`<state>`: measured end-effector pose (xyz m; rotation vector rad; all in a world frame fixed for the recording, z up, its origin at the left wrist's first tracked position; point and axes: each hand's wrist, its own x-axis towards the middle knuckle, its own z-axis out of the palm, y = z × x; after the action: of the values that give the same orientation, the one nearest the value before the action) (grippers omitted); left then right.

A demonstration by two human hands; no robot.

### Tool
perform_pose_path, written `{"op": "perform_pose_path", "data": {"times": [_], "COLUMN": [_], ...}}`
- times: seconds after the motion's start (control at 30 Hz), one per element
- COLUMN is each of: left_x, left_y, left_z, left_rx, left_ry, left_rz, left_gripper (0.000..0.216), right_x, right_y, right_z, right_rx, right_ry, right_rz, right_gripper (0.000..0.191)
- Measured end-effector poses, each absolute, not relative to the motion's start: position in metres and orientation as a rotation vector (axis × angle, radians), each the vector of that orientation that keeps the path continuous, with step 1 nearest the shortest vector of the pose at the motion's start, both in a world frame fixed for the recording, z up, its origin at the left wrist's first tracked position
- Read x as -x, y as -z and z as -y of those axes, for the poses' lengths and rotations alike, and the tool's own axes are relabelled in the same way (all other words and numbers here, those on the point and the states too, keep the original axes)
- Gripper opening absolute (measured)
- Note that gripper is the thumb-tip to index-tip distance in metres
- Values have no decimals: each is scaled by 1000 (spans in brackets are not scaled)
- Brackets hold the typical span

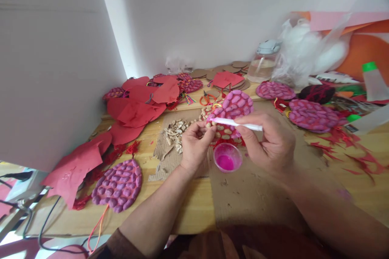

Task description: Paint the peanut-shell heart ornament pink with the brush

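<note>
My right hand [267, 141] grips a white paintbrush [237, 124], its pink tip pointing left. At that tip, my left hand [197, 141] is closed, thumb and finger pinching a peanut [209, 124] partly coloured pink. Just behind both hands is a red piece covered in peanuts [237, 105]; its upper peanuts are pink, while several lower ones are still tan. Part of it is hidden by the right hand and brush. Below the brush stands a small clear cup of magenta paint [227, 158]. Peanuts and shells [176, 131] lie left of the left hand.
Cardboard [243, 202] covers part of the wooden table. Red paper pieces [133, 109] and a pink peanut-covered piece [118, 186] lie left. Orange-handled scissors [206, 98] lie behind. A lidded jar [263, 64], plastic bags [310, 52] and a green-capped bottle [375, 81] stand right.
</note>
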<state>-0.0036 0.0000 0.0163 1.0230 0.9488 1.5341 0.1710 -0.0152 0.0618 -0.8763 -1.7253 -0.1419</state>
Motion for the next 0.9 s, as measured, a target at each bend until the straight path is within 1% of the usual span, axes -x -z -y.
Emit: {"op": "perform_pose_path", "data": {"times": [0.13,0.3,0.5,0.77,0.9], "left_x": [4,4,4,4,4], "left_y": [-15,-16,-17,-17,-18], "left_z": [-1,0,-1,0,0], "left_rx": [-1012,-1021,-986,-985,-989], "left_ry": [-1537,-1527,-1520,-1507,-1503], "left_rz": [-932,-923,-927,-934,-934], "left_gripper": [37,35,37,34,35], "right_x": [-171,-169,-167,-167,-167], "right_y": [-63,-63,-63,-61,-61], "right_z": [15,16,16,17,17], "right_rx": [901,877,906,861,821], "right_ry": [138,118,113,317,352], "right_rz": [1690,1772,1698,1768,1799], "right_gripper": [14,9,9,15,18]}}
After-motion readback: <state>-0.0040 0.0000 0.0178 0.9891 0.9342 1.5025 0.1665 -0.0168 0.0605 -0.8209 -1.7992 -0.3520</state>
